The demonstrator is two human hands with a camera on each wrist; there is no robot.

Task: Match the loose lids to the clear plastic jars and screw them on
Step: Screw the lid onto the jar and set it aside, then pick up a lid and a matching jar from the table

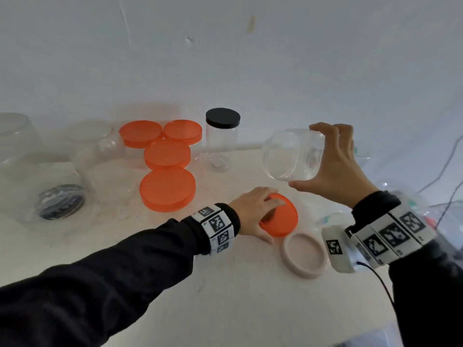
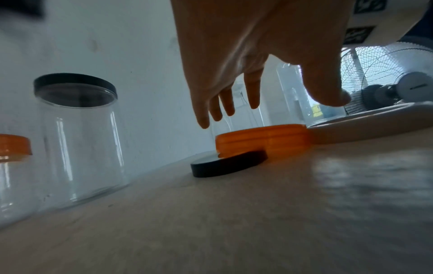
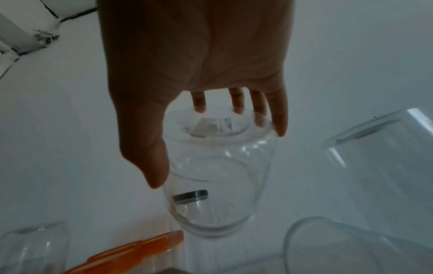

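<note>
My head camera looks forward and down over the table (image 1: 225, 284) toward the white wall (image 1: 250, 58), taking in both my forearms. My left wrist camera sits low, almost at the tabletop, looking along my left hand (image 2: 234, 55). My right wrist camera rides higher, aimed down past my right hand (image 3: 199, 55). All three share the black-lidded jar (image 1: 221, 139).
</note>
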